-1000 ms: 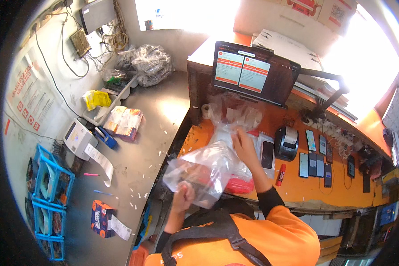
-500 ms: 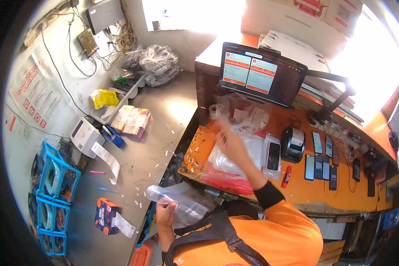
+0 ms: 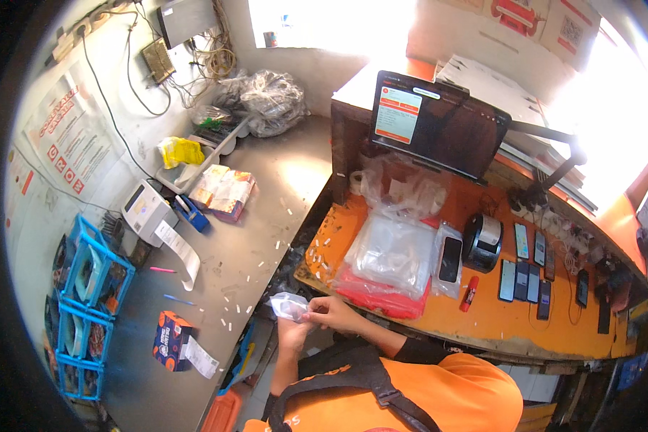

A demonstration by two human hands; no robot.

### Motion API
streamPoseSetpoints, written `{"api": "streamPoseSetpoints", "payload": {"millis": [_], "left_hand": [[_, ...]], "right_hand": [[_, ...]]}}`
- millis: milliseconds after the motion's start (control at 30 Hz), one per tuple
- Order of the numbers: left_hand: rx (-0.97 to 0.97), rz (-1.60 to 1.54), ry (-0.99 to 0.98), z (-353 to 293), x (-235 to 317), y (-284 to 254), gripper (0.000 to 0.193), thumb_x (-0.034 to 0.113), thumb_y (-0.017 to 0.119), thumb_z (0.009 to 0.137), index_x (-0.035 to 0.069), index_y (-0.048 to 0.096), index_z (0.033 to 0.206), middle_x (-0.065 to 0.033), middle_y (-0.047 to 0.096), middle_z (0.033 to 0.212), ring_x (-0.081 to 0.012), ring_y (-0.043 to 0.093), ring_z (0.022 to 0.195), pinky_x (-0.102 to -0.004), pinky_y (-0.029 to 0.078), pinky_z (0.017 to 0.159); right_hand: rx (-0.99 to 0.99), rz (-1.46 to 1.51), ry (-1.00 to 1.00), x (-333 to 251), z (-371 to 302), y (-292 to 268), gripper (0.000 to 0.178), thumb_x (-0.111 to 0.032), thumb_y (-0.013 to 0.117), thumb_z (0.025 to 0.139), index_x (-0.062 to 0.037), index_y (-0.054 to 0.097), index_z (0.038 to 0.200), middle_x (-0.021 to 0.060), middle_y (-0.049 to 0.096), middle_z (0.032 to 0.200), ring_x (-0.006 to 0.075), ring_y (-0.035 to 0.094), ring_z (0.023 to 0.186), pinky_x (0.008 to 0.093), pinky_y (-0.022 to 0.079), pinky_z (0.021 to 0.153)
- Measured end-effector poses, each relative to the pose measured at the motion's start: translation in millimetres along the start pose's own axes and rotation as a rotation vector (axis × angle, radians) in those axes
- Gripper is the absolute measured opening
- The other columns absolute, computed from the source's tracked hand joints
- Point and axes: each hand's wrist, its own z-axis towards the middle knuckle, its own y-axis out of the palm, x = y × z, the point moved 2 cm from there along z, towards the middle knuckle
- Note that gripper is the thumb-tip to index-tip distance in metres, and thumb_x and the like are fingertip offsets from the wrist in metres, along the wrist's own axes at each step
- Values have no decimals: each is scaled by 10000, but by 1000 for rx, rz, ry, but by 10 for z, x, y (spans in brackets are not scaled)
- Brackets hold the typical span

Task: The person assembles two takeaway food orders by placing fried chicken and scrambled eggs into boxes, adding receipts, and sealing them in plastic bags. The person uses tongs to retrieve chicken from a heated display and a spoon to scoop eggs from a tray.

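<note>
Close to the gap between the two tables, my left hand (image 3: pixel 291 335) is closed around a clear plastic bag (image 3: pixel 288 305), now gathered into a small bundle above the fingers. My right hand (image 3: pixel 333 315) meets it from the right, fingertips pinched at the lower edge of the same plastic. Whatever may be inside the bundle cannot be made out. Beyond the hands, a stack of clear plastic bags (image 3: pixel 392 248) lies on red plastic packaging (image 3: pixel 381 299) on the orange table.
The grey table at left holds a label printer (image 3: pixel 147 212), a small box (image 3: pixel 171 342), a pink pen (image 3: pixel 163 270), blue baskets (image 3: pixel 86 284) and scattered paper bits. On the orange table are a monitor (image 3: pixel 453 133), several phones (image 3: pixel 507 279), a black printer (image 3: pixel 482 241) and a red tube (image 3: pixel 469 294).
My right hand has come back from above the bag stack to the plastic in my left hand. The plastic is more bunched up. The monitor shows one panel instead of two.
</note>
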Motion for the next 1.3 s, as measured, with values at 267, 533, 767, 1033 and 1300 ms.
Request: {"api": "streamPoseSetpoints", "payload": {"millis": [267,533,767,1033,1300], "left_hand": [[424,928,88,65,439,-1266,249,17,708,726,56,472,656,1,511,619,-133,421,496,-336,366,472],[184,872,511,203,569,-36,199,102,597,813,41,605,1002,-110,620,886,-250,584,889,-337,450,788],[-21,727,230,-402,590,-53,268,100,731,685,50,542,869,-28,524,655,-130,536,655,-317,461,664],[766,-69,-155,-1082,365,-2074,391,-17,453,758,89,562,1119,-91,600,726,-174,579,596,-307,482,593],[826,87,-156,-1599,325,-2681,496,-28,592,729,47,545,1217,-115,654,954,-211,628,854,-415,488,798]], "right_hand": [[-44,1255,56,-183,-203,-329,162,-223,469,955,-98,536,1034,8,578,860,110,552,714,288,480,608],[305,-456,-590,-627,-49,-288,366,-109,626,791,-83,496,1131,53,598,941,175,566,870,316,459,710],[879,-424,-272,-522,243,-935,380,-122,656,729,-43,586,1094,88,640,859,198,611,746,324,493,675],[-616,849,43,-184,409,407,388,-339,686,779,23,672,920,118,659,897,243,635,805,357,510,734],[-377,-1198,-379,38,1626,1444,513,-149,717,665,-100,556,1150,217,497,1131,372,619,884,435,527,726]]}}
